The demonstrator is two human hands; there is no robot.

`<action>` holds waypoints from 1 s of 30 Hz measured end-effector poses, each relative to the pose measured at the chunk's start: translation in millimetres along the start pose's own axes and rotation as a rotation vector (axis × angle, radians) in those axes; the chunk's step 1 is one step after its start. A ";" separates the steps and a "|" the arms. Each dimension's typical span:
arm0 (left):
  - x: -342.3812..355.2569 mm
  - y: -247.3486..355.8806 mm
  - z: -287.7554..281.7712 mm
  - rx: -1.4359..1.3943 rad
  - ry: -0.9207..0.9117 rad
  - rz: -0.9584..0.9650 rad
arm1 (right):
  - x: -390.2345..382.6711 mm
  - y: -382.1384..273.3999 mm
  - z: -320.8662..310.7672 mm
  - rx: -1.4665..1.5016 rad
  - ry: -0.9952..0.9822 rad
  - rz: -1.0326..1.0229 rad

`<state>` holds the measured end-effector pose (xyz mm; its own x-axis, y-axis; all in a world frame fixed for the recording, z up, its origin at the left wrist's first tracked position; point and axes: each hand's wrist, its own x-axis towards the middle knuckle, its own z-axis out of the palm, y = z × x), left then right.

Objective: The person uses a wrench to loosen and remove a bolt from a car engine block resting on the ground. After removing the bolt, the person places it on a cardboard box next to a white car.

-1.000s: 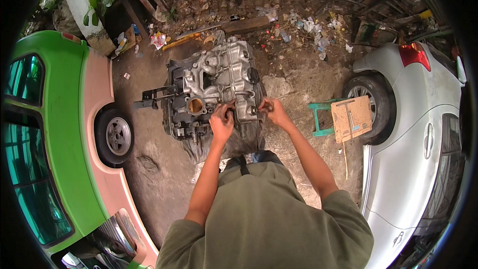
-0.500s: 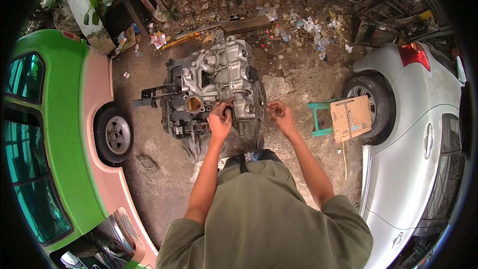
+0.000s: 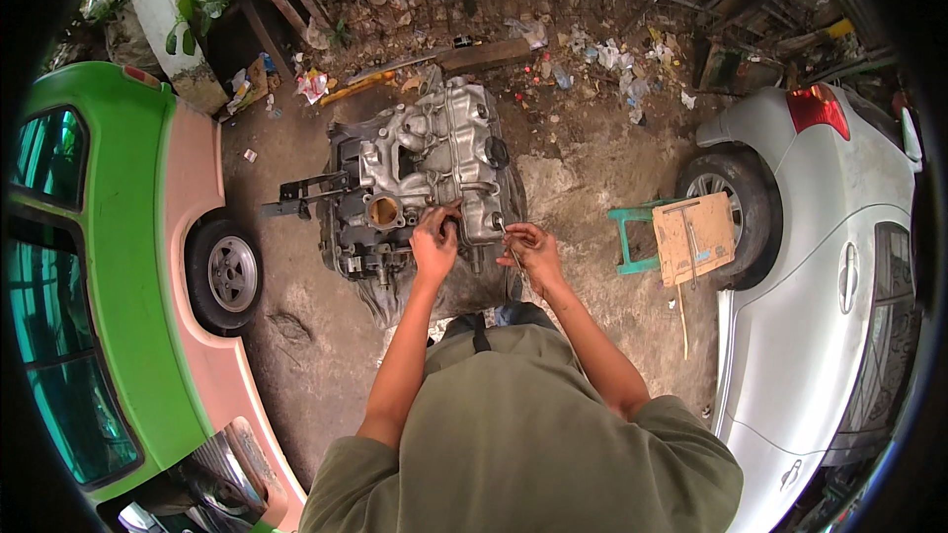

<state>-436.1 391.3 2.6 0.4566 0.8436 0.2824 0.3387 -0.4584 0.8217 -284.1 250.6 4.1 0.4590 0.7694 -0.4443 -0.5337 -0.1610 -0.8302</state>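
- Right hand (image 3: 531,255) has swung in and nearer you over the last half second, from clear of the cover's right edge to beside its near corner. Left hand (image 3: 434,245) hasn't shifted noticeably.
- Your left grip: fingers curled at the cover's left edge; can't make out whether they grasp anything.
- Your right grip: fingers bent, thumb side toward the cover; contact and any small part in it too fine to tell.
- Engine (image 3: 405,163) is under and beyond your left hand, with its silver cover (image 3: 474,173) between your two hands at the near end. Dark sheet (image 3: 393,301) shows on the near side of both.
- Step in hand, my read: fingertip work at the cover's near end. Next move would call for left steady, right fingertips lined up on that corner.
- Containers: round port (image 3: 384,227) just left of and beyond your left hand is uncovered, tan inside; can't tell if that's stuffing or wall.
- Well right of your right hand: teal stool (image 3: 622,242) bearing a cardboard sheet (image 3: 719,222), thin metal tool (image 3: 694,239) on top.
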 end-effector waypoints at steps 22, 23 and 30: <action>0.4 3.6 -2.6 -0.067 -0.006 -0.022 | 29.7 -6.6 -15.4 -0.579 -0.117 -0.169; -1.0 3.4 -2.8 -0.034 -0.002 -0.017 | 37.4 -5.9 -21.0 -0.613 -0.164 -0.200; -0.2 0.4 0.6 -0.005 0.038 0.025 | 82.7 -38.9 -33.7 -0.643 -0.462 -0.229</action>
<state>-435.5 390.8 2.6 0.4332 0.8422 0.3211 0.3239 -0.4780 0.8165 -201.4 299.6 -11.7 0.0941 0.9803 -0.1738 0.1134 -0.1839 -0.9764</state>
